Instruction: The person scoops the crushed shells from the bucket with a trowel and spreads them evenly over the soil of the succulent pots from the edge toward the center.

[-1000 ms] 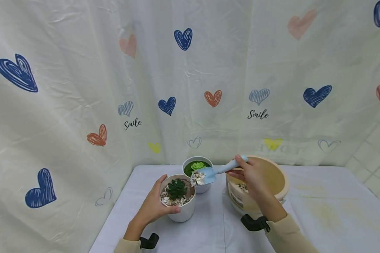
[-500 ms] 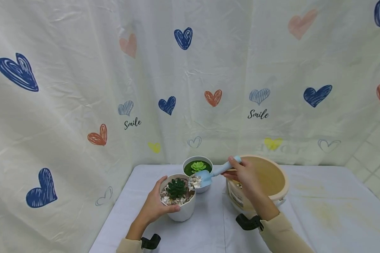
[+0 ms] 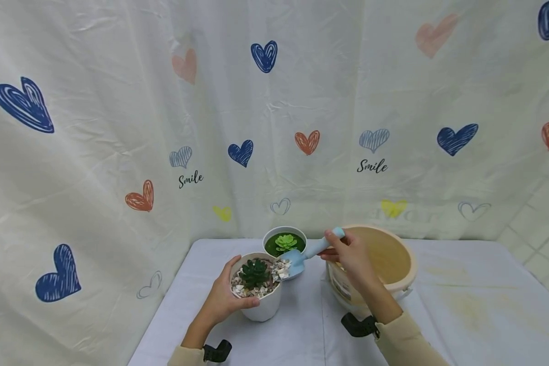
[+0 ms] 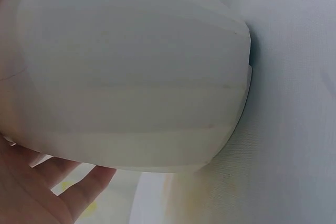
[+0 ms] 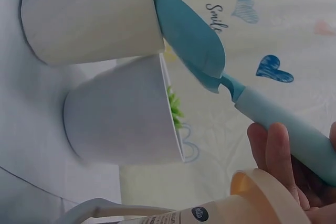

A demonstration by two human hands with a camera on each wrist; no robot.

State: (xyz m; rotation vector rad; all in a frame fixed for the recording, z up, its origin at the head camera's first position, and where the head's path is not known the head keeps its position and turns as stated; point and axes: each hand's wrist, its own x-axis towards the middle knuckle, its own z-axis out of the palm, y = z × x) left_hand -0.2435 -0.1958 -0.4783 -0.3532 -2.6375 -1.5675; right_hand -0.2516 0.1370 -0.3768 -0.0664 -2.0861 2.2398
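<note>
So the white pot point(image 3: 263, 308) with the dark green succulent point(image 3: 254, 273) is held on the tablecloth point(image 3: 297, 325) by the left hand point(image 3: 224, 297), thumb and fingers spread around it. A light-blue trowel point(image 3: 296, 262) loaded with pebbles point(image 3: 281, 269) is gripped by its handle in the right hand point(image 3: 354, 254), fingers curled, blade right at the pot's rim.

Soft, even light in the head view; both wrist views dimmer.
We see the curtain point(image 3: 329, 91) pale, with faint sheen along its creases; the heart point(image 3: 25, 105) at far left looks stretched, as through a wide lens. At the left wrist, the pot point(image 4: 136, 66) turns dull grey, with a dark shadow on the cloth point(image 4: 299, 129) by its base. At the right wrist, the cloth sinks into bluish shade, while the trowel point(image 5: 191, 38) looks fairly crisp.
</note>
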